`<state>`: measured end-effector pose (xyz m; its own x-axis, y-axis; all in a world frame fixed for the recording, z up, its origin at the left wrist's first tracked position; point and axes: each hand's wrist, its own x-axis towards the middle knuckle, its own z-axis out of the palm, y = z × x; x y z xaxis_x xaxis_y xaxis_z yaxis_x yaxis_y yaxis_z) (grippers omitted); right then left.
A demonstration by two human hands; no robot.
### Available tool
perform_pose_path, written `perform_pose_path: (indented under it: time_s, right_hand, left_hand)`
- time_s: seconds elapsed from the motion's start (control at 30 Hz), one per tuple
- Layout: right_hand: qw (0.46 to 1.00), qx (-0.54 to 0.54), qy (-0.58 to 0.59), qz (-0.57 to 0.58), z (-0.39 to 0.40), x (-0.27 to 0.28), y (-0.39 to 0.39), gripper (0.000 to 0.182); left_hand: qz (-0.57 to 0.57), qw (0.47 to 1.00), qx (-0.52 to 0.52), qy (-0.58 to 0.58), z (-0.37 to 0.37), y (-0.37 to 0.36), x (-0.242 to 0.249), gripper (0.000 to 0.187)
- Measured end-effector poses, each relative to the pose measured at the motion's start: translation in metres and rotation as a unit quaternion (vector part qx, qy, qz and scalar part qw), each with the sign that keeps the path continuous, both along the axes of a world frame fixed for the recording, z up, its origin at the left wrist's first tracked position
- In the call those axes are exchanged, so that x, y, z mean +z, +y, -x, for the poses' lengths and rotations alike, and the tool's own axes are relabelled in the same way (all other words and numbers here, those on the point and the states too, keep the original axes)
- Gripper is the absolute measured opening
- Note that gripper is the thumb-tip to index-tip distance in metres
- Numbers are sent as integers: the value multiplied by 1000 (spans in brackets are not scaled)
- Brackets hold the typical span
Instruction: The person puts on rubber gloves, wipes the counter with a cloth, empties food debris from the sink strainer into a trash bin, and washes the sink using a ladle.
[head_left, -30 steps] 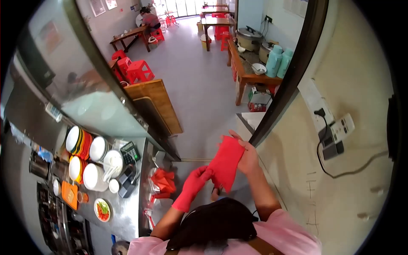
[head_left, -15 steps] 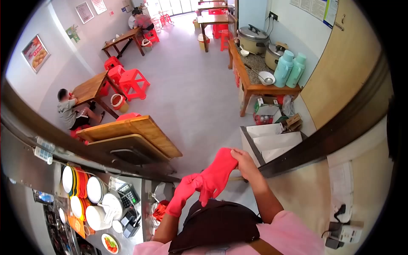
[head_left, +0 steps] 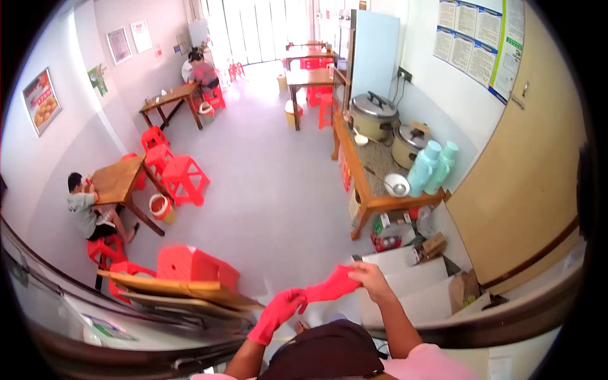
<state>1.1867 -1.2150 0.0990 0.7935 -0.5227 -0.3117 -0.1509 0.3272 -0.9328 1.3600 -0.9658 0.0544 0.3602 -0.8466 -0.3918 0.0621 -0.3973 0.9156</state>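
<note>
We noted left hand [head_left: 278, 311] already inside red rubber glove, pinching second red rubber glove [head_left: 332, 285]; bare right hand [head_left: 372, 281] gripped its cuff. Forearms partly cut off below.

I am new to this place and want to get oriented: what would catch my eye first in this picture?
At bottom centre, the left hand wears a red rubber glove, while the bare right hand holds a second red rubber glove stretched between them. Beyond, red plastic stools stand by wooden tables, and two pale green flasks sit on the right counter.
</note>
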Motion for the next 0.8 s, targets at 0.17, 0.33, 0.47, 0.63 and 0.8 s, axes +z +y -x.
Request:
perform_pose_path:
  time_s: [0.17,0.33,0.47,0.63,0.8]
  right_hand:
    - [1000,7,-1,-20,-56,-34,-37,14]
    - [999,18,-11,-32,-139,-44,-93,9]
    - [997,65,-24,-31,-204,-33,-152,10]
    - [989,146,-32,-22,-278,-28,-218,12]
    - [975,214,-26,-48,-342,-42,-253,14]
  left_hand:
    - [-48,989,94,-100,-46,-29,16,33]
    - [-114,977,156,-88,-98,-75,28,37]
    - [-114,979,153,-65,-154,-113,13,36]
    - [-71,980,167,-85,-212,-154,19,35]
    - [-191,956,218,-40,-248,-183,38,36]
